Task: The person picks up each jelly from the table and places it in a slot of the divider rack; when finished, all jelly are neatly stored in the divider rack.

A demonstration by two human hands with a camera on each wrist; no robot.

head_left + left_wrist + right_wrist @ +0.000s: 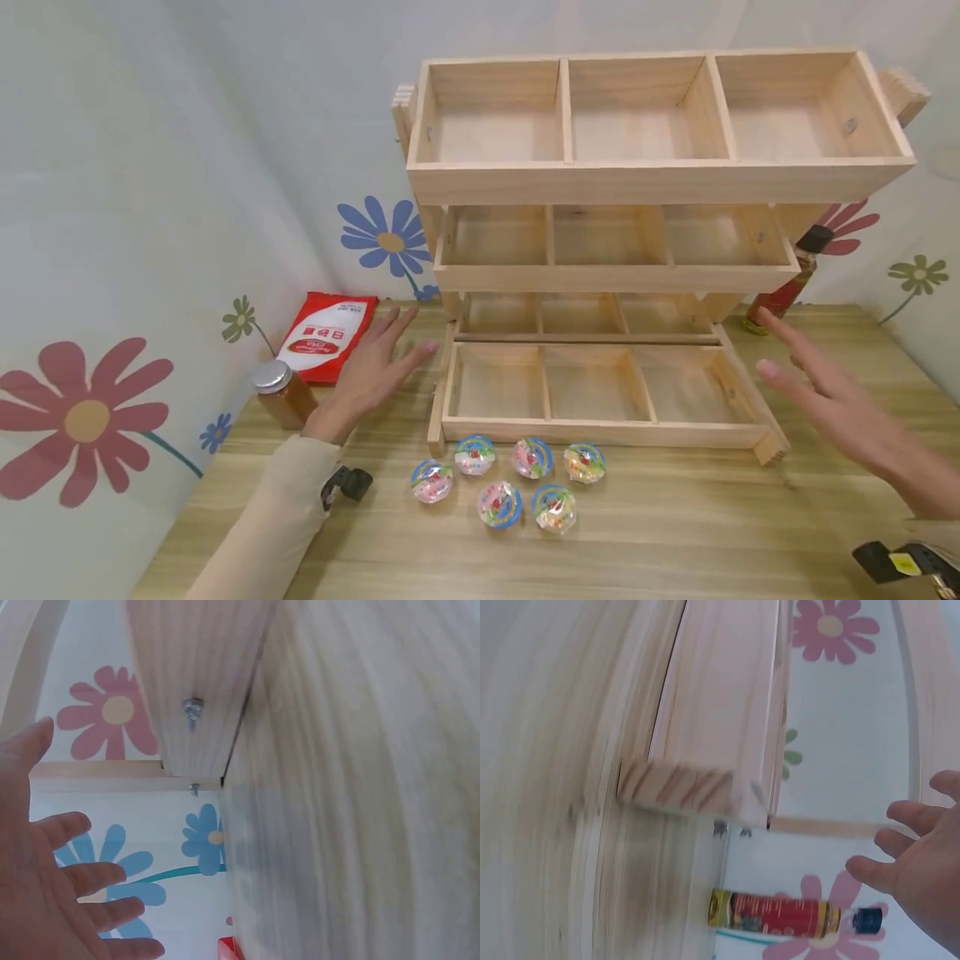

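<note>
A tiered wooden rack (600, 185) with divided trays stands at the back of the table, and its compartments hold nothing. To its left, my left hand (372, 367) hovers with fingers spread, holding nothing; the left wrist view shows that hand (56, 892) beside the rack's leg (199, 667). On the other side, my right hand (832, 396) is held out with straight fingers, also holding nothing. Several small round cups with printed lids (499, 504) lie in front of the rack. A bottle with a red label (780, 913) stands behind the right side, near the right hand (922, 862).
A red and white bag (324, 337) lies at the back left, near the left hand. Beside it is a brown jar with a silver lid (285, 393). The wooden table (675, 533) meets a flower-printed curtain (187, 208) at the back and left.
</note>
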